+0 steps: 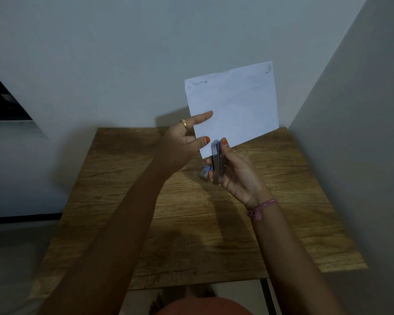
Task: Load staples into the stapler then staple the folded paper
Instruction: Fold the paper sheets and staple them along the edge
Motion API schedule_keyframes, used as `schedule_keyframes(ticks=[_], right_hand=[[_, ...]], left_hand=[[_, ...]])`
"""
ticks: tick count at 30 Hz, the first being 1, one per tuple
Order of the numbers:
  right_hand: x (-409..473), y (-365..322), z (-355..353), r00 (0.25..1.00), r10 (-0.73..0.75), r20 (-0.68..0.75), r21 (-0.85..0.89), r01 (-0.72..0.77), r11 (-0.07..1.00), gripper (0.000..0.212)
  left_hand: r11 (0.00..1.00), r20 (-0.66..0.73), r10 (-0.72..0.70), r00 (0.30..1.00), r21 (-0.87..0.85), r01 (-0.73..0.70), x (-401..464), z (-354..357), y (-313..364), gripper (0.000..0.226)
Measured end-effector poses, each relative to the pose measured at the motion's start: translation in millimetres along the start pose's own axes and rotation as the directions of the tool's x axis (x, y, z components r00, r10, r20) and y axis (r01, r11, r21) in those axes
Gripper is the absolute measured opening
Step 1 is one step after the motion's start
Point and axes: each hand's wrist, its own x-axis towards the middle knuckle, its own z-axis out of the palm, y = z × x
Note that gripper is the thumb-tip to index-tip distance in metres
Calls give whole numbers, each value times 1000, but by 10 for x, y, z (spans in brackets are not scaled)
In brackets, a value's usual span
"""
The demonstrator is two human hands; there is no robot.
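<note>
I see a wooden table (191, 223) below both hands. The folded paper (234, 105) is held up in the air above the table's far edge. My left hand (182, 144) pinches the paper's left edge between thumb and fingers. My right hand (237, 173) is wrapped around the stapler (216, 160), whose nose sits on the paper's bottom corner. A small box (204, 172) lies on the table just behind the stapler.

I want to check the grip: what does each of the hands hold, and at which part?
The left hand pinches the folded paper at its lower left edge. The right hand grips the stapler around its body, thumb near the front end at the paper's bottom corner.
</note>
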Motion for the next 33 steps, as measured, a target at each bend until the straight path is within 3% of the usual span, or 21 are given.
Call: schedule_keyframes(ticks=[8,13,16,17,21,27,33], right_hand=[[36,46,32,999,30,-26,26,-30,999,34],[70,51,66,999,13,-33,23,-13,1000,34],[85,46,79,1000,-3,-25,23,4,1000,31],[85,45,88,1000,-11,-15,28,11,1000,29],[81,56,145,998,-29,55,26,28,999,33],[93,88,202,998,-55,13,-20,55,998,32],[81,81,250,998,-57,-3,128,57,990,19]], left_hand=[[998,26,56,998,-43,-55,-11,1,7,51],[956,16,172,985,-244,-162,-36,39,-114,93],[924,-29,53,998,-378,-60,-92,119,-256,109],[931,-35,17,999,-365,-28,-125,158,-287,104],[953,-35,0,999,-303,-10,-204,333,-361,42],[969,-151,-52,987,-249,13,-218,377,-342,37],[954,-155,-81,985,-299,32,-233,381,-287,26]])
